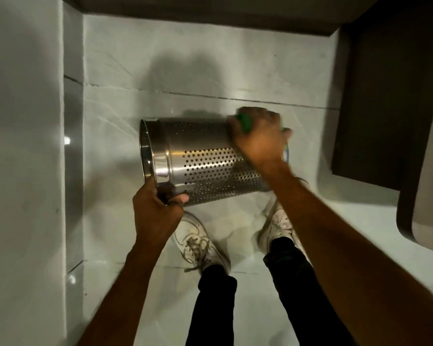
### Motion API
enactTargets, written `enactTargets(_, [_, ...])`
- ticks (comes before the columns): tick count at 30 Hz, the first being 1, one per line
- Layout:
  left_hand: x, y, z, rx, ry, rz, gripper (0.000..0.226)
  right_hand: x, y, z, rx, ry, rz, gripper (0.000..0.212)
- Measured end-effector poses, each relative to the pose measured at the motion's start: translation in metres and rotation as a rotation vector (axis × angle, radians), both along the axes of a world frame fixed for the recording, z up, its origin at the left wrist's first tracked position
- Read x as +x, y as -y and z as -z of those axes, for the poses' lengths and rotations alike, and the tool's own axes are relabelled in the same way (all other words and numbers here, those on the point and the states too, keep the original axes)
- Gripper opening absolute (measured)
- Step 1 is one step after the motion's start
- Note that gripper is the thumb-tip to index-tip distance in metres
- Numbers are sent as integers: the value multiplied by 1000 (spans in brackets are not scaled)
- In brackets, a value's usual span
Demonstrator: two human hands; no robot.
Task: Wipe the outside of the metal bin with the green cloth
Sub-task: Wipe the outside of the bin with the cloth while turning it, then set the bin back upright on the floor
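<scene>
A perforated metal bin [205, 161] is held on its side above the floor, its open mouth facing left. My left hand [155, 211] grips the shiny rim band at the lower left edge. My right hand [259, 138] presses the green cloth [245, 123] against the bin's right end, near its base. Only a small part of the cloth shows between my fingers; the bin's base is mostly hidden behind that hand.
The pale tiled floor [210, 71] lies below, with a white wall [23, 146] on the left. Dark cabinet fronts [385, 96] stand at the right and along the top. My two white shoes [198, 240] are under the bin.
</scene>
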State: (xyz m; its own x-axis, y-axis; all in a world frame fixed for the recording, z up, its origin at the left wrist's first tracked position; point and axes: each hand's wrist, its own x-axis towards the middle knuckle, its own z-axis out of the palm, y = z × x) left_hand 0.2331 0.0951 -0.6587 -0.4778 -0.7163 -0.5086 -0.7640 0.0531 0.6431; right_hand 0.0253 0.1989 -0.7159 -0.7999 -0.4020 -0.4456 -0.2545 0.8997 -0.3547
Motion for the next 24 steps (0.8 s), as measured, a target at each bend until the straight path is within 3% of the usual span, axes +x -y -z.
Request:
enactTargets(6, [-24, -19, -23, -84, -71, 119, 45, -40, -57, -8, 121, 173, 60, 36])
enactTargets(8, [-30, -20, -28, -159, -45, 173, 40, -39, -76, -6, 87, 375, 166, 20])
enactTargets(11, [-47, -12, -37, -317, 2, 308, 45, -30, -104, -13, -159, 1060, 666, 33])
enactTargets(13, [-58, -3, -36, -386, 31, 393, 47, -19, -114, -15, -382, 1300, 883, 39])
enactTargets(19, [-92, -4, -9, -588, 143, 677, 54, -5, -116, 2, -1049, 1385, 1194, 54])
enactTargets(22, [-106, -9, -2, -612, 196, 752, 56, -6, -112, -2, -1258, 1450, 1215, 75])
enactTargets(24, [-115, -11, -6, -522, 229, 733, 57, -10, -109, -15, -1329, 1532, 1130, 87])
